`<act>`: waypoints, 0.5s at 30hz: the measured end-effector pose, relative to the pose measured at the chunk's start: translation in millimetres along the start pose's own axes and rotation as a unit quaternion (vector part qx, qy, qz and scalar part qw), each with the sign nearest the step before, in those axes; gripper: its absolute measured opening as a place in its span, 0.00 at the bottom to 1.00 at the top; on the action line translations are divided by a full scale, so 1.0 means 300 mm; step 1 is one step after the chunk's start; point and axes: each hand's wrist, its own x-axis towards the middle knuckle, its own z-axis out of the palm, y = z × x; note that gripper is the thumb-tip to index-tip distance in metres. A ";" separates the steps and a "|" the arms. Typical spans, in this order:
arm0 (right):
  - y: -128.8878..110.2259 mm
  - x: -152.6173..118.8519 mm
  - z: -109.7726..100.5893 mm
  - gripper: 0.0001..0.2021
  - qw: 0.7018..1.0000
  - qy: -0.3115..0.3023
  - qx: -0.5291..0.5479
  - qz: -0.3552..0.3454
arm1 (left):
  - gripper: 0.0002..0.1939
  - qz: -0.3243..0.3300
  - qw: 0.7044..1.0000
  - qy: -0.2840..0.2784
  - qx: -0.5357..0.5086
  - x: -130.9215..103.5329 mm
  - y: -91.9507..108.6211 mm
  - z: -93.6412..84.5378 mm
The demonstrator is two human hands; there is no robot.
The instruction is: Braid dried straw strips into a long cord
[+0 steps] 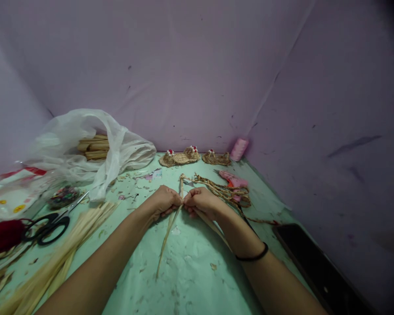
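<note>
My left hand [166, 201] and my right hand [202, 202] meet at the middle of the table, fingers pinched on a braid of dried plant fibre [181, 188]. The braid runs from its knotted far end down to my fingertips. Loose strands [166, 245] hang toward me below my left hand, and another pale strand [213, 225] passes under my right wrist. To the right of the knotted end lies a bundle of finished braided cord [219, 192]. My fingers cover the exact crossing of the strands.
Small woven slippers with beads [184, 156] stand by the wall, beside a pink thread spool [239, 149]. A pink glue gun [234, 180] lies right. Black-handled scissors [54, 225], loose fibre strips [62, 253], a plastic bag [128, 148] and red yarn [5, 236] are left. A dark phone [315, 262] lies right.
</note>
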 end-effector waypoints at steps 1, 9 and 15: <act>0.002 0.002 0.000 0.07 1.000 0.014 -0.016 -0.010 | 0.05 -0.001 1.000 0.002 0.004 0.001 0.000 0.000; 0.027 0.028 -0.001 0.03 0.997 0.042 -0.054 -0.024 | 0.04 0.023 0.997 0.011 0.079 -0.006 0.008 -0.001; 0.027 0.028 0.005 0.06 0.996 0.045 -0.073 -0.025 | 0.05 0.026 0.969 0.013 0.245 -0.020 0.037 -0.041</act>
